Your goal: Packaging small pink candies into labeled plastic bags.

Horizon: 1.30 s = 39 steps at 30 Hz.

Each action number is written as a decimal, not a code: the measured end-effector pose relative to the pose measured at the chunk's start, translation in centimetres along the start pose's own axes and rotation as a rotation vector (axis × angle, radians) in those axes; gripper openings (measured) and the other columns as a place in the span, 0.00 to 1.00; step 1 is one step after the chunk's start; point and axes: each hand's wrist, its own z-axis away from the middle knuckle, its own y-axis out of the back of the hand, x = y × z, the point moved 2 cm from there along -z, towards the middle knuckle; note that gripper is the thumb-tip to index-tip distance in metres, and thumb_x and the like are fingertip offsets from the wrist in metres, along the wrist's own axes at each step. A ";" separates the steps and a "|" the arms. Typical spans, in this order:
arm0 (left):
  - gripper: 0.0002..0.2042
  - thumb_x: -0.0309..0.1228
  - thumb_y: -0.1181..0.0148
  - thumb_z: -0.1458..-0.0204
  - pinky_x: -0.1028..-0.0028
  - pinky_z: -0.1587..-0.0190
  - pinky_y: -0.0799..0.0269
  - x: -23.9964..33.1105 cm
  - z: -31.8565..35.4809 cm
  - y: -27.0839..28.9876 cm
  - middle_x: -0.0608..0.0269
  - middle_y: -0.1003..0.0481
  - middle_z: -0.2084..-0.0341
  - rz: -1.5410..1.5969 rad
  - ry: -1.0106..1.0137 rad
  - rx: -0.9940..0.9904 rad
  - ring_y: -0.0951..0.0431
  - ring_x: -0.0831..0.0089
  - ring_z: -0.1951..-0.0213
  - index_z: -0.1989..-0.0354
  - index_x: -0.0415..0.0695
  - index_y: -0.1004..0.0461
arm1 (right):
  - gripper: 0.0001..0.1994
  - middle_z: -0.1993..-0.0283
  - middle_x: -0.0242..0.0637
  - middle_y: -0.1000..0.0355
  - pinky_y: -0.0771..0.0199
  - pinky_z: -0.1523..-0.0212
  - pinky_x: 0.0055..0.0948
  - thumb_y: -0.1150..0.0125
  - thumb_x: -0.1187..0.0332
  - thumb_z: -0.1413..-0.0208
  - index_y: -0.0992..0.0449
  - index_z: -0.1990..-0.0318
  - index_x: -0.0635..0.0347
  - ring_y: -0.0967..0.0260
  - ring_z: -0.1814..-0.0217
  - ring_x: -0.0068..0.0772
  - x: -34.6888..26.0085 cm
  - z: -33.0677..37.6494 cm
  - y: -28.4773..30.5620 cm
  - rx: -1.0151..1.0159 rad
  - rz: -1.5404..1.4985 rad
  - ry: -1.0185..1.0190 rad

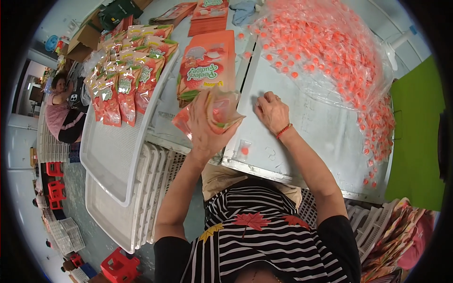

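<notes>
My left hand [204, 123] is wrapped round a red and green candy pouch [225, 108], held above the table's front edge with its clear mouth spread toward the right. On the white metal table [302, 120] rests my right hand [273, 112], its fingers curled under, so whatever they may hold is hidden. One wrapped red candy [244, 151] lies by itself near the front edge. Beyond my left hand sits a stack of flat red pouches [205, 61]. A big heap of red candies in clear wrappers [325, 52] spreads over the far right, partly on a clear plastic sheet [306, 92].
Filled pouches [126, 80] lie in rows on a white mesh tray [113, 146], atop several stacked trays at my left. More flat pouches [207, 16] and a blue cloth [244, 12] are at the back. A green panel [417, 132] borders the right. Another person [61, 111] sits far left.
</notes>
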 end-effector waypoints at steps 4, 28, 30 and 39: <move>0.46 0.35 0.24 0.67 0.56 0.43 0.40 -0.1 -0.4 -1.5 0.47 0.38 0.46 -0.210 -0.112 -0.078 0.37 0.51 0.44 0.39 0.35 0.46 | 0.06 0.73 0.31 0.35 0.31 0.74 0.29 0.42 0.65 0.46 0.29 0.70 0.57 0.33 0.73 0.28 0.8 -1.0 0.7 0.147 -0.507 -0.341; 0.39 0.36 0.33 0.59 0.51 0.41 0.46 -1.1 0.8 -4.2 0.44 0.40 0.44 -0.229 -0.196 -0.096 0.40 0.45 0.43 0.40 0.34 0.46 | 0.11 0.61 0.42 0.31 0.43 0.48 0.40 0.46 0.64 0.44 0.25 0.64 0.63 0.38 0.53 0.47 -10.2 -2.9 7.6 0.012 -0.341 -0.015; 0.38 0.35 0.33 0.58 0.52 0.41 0.45 -2.0 0.6 -3.9 0.44 0.40 0.44 -0.240 -0.154 -0.122 0.39 0.45 0.44 0.40 0.34 0.45 | 0.11 0.56 0.44 0.32 0.41 0.48 0.40 0.48 0.64 0.42 0.24 0.62 0.62 0.37 0.51 0.47 -10.6 -3.3 8.6 0.132 -0.466 0.054; 0.50 0.28 0.25 0.68 0.65 0.41 0.39 -1.3 -0.4 -1.3 0.49 0.40 0.44 0.175 0.074 0.122 0.36 0.60 0.43 0.36 0.36 0.52 | 0.17 0.45 0.52 0.37 0.40 0.42 0.41 0.48 0.61 0.42 0.28 0.52 0.63 0.39 0.43 0.50 0.9 2.8 7.6 -0.001 -0.488 -0.196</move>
